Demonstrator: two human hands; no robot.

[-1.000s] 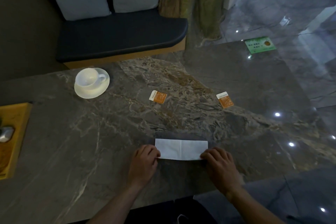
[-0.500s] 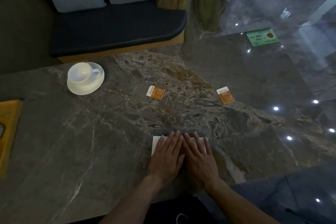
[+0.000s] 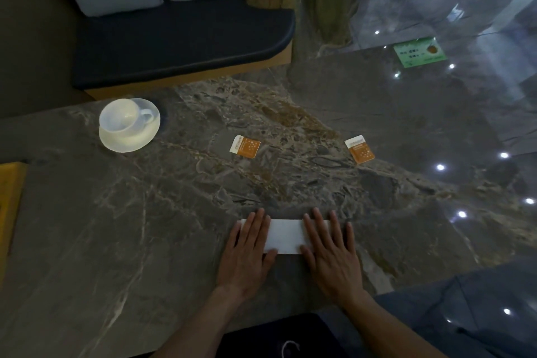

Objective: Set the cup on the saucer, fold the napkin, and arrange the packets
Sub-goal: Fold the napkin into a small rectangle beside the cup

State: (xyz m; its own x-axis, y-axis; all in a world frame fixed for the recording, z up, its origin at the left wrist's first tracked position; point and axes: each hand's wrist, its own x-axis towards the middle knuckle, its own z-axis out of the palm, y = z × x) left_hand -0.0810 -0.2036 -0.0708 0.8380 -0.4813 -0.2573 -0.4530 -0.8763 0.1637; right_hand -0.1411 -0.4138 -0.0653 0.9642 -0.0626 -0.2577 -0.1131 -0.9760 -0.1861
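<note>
White paper, folded to a long narrow strip, the napkin (image 3: 286,236) lies flat near the front edge of the marble table (image 3: 145,227), pinned at either end. The left hand (image 3: 247,253) and right hand (image 3: 332,253) press on it palm-down, fingers straight and spread, so each grip is released rather than clenched; this looks like smoothing a crease so the soft sheet holds its fold. The white cup (image 3: 125,118) already sits upright on its round saucer (image 3: 130,141) at the table's far left, handle pointing right. Two small square packets, orange with a white band, lie well apart on the veined brown stone: the nearer-left packet (image 3: 244,147) and the right packet (image 3: 359,149), each skewed at its own angle, apparently not yet arranged. The polished stone mirrors ceiling lights.
</note>
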